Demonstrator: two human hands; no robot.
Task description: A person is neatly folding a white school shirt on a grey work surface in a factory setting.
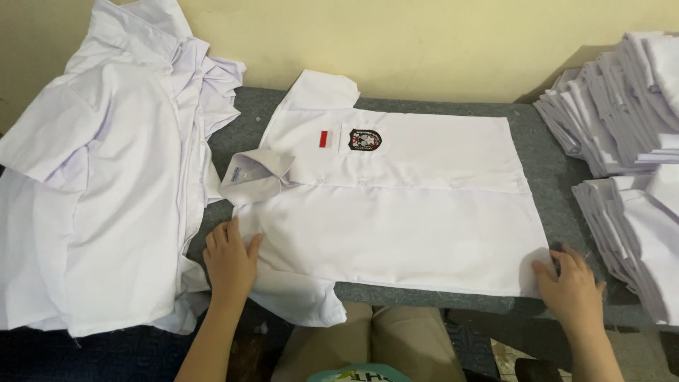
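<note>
A white short-sleeved shirt [396, 205] is lying face up across the grey counter [537, 159] in the middle of the frame, collar pointing left, a badge and a small red-and-white patch on its chest. The left hand [230, 260] is resting flat and open on the shoulder at lower left, fingers spread; the right hand [571, 283] is lying palm down with fingers curled loosely over the hem corner at lower right — gripping nothing firmly, as far as can be seen. Both forearms are reaching up from the bottom edge. The near sleeve is hanging off the counter's front edge, so a tug from either hand is likely to drag the shirt off or wrinkle the smoothed front. A loose heap of white shirts [106, 177] is crowding the left — its edges could catch the collar. Folded stacks [629, 141] are sitting at right.
</note>
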